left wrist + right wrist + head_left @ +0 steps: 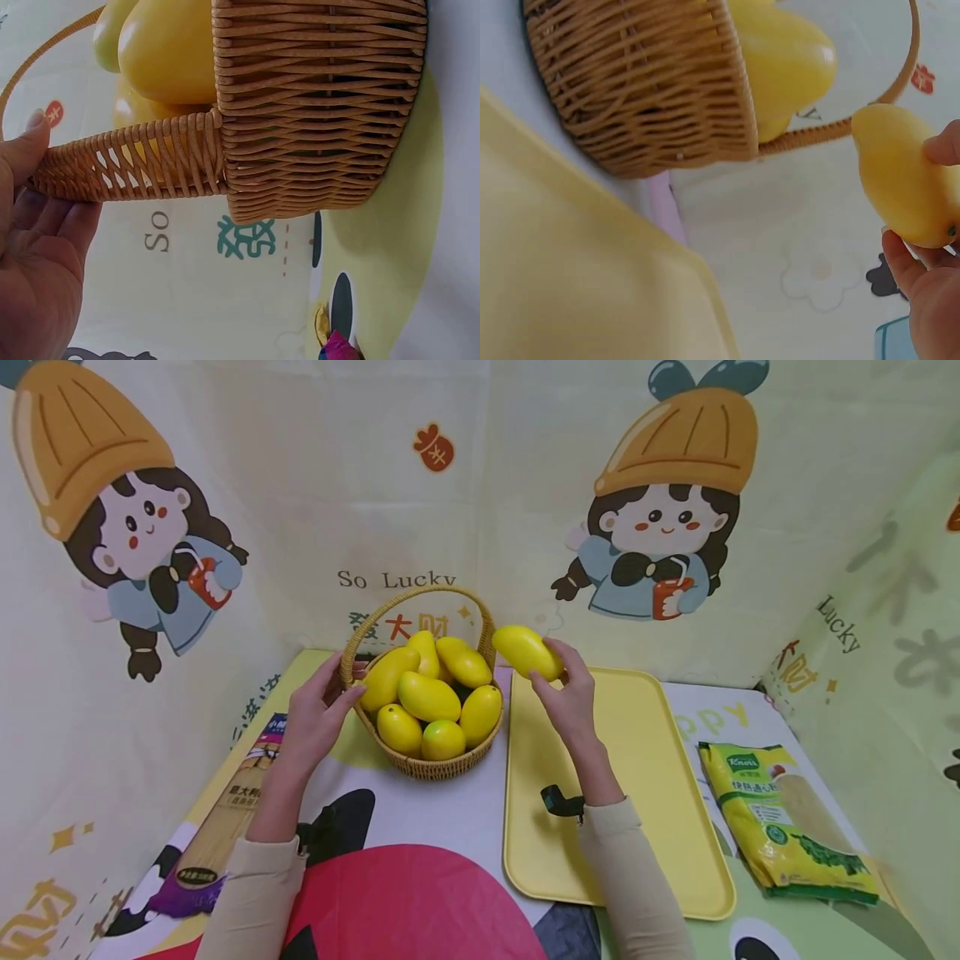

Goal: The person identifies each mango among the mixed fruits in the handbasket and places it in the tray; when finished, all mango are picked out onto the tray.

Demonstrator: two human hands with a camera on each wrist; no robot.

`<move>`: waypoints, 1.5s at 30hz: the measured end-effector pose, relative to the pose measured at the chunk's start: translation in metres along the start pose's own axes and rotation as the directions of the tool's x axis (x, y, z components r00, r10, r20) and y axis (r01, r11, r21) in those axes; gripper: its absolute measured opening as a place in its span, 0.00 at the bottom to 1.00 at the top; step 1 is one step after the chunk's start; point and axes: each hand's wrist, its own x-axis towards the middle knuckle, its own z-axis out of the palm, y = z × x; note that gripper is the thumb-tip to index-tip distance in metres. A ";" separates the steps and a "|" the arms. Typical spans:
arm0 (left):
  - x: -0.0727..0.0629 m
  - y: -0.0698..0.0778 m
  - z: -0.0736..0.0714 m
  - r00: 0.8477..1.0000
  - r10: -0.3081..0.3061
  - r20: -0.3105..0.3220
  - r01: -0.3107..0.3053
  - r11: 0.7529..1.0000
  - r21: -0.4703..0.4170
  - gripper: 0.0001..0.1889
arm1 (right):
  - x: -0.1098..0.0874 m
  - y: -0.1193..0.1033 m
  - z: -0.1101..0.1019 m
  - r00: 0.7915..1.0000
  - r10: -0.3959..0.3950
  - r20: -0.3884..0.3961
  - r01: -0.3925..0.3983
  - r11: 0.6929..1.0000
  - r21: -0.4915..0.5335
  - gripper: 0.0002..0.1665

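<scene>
A wicker basket (442, 768) heaped with several yellow mangoes (429, 696) stands at the middle of the table, its arched handle upright. My left hand (318, 706) grips the left side of that handle; in the left wrist view the thumb and fingers (79, 232) wrap round the woven handle (127, 165). To the right of the basket, my right hand (567, 693) pinches one mango (525, 652) between thumb and fingers, raised near the handle's right side and over the far left corner of the yellow tray. The right wrist view shows this mango (900, 172) apart from the basket (645, 90).
The yellow tray (622, 760) lies flat right of the basket. Farther right is a yellow-green Knorr bag (787, 822). On the left, a pack of spaghetti (225, 818) lies partly behind my left forearm. A printed cloth (487, 510) hangs behind the table.
</scene>
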 end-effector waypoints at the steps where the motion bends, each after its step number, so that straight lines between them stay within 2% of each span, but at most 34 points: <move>1: 0.000 0.000 0.000 1.000 0.002 0.000 -0.002 1.000 0.002 0.31 | 0.001 0.008 -0.001 1.000 0.020 -0.014 -0.020 1.000 -0.001 0.28; 7: 0.000 0.002 -0.001 1.000 0.007 -0.003 -0.007 1.000 0.014 0.31 | 0.004 0.060 -0.003 0.987 0.149 -0.058 -0.152 0.987 -0.045 0.28; 13: 0.000 0.003 -0.001 1.000 -0.002 -0.008 0.002 1.000 0.021 0.30 | 0.000 0.082 -0.004 0.965 0.255 -0.067 -0.261 0.961 -0.095 0.30; 18: 0.000 0.001 0.000 1.000 0.001 -0.002 -0.001 1.000 0.011 0.31 | -0.004 0.099 -0.005 0.949 0.310 -0.063 -0.316 0.938 -0.142 0.30; 24: 0.001 0.000 0.001 1.000 0.007 0.004 -0.007 1.000 0.007 0.30 | -0.006 0.113 -0.004 0.955 0.286 -0.081 -0.297 0.927 -0.230 0.30; 29: 0.001 0.000 0.001 1.000 0.002 0.004 -0.002 1.000 0.005 0.30 | -0.006 0.116 -0.001 0.965 0.264 -0.001 -0.251 0.917 -0.309 0.29; 36: 0.001 0.000 0.001 1.000 -0.001 0.004 0.001 1.000 0.010 0.30 | -0.006 0.107 0.004 0.948 0.284 0.143 -0.246 0.939 -0.239 0.27; 42: 0.003 -0.002 0.001 1.000 0.005 0.003 -0.005 1.000 0.004 0.31 | -0.006 0.103 0.009 0.941 0.286 0.182 -0.251 0.948 -0.194 0.25; 45: 0.003 -0.002 0.002 1.000 0.004 0.005 -0.004 1.000 0.002 0.31 | -0.007 0.104 0.011 0.941 0.268 0.207 -0.230 0.955 -0.190 0.24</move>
